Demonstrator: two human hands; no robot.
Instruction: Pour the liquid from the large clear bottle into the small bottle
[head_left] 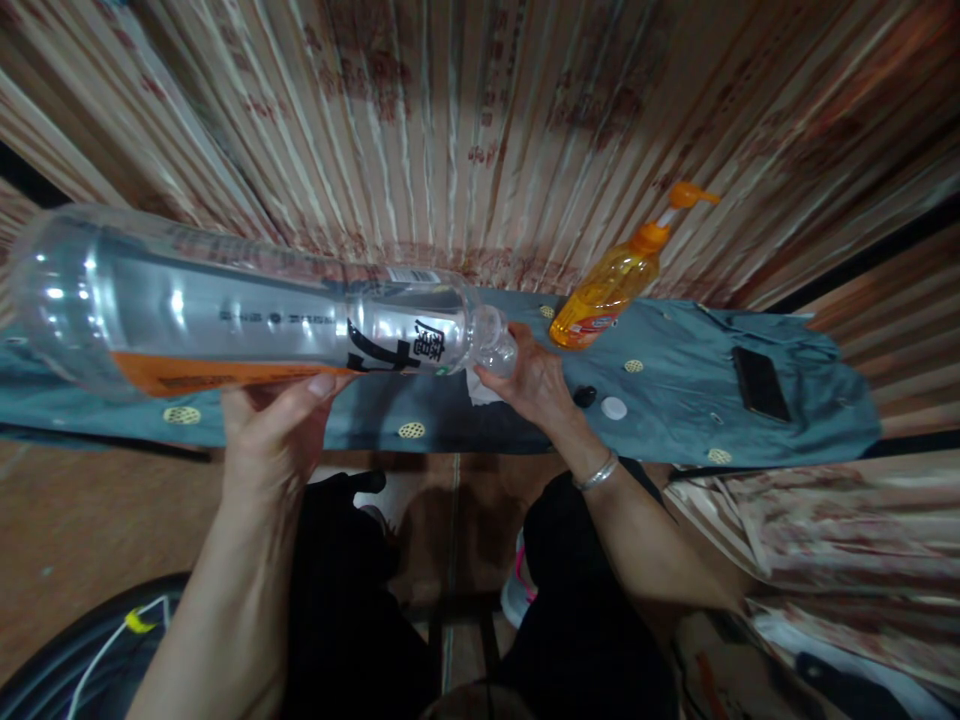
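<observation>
A big clear plastic bottle (277,300) with a silver and orange label lies tilted sideways across my view, its neck toward the right. Under its middle, my left hand (277,425) is closed round it, thumb along the orange strip. My right hand (529,375) is closed round a small clear plastic bottle (496,342), held right at the large bottle's mouth. Whether the two mouths touch, I cannot tell. Below them, a piece of white tissue (482,388) lies partly hidden on the cloth. Right of my right hand are a small black cap (584,397) and a white round cap (613,408).
An orange pump bottle (607,290) stands on the narrow table with its green cloth (675,380). Farther right lies a black phone (760,384). A patterned curtain (480,150) hangs behind the table. At lower left is a dark round basket-like thing (90,650) with a white cord.
</observation>
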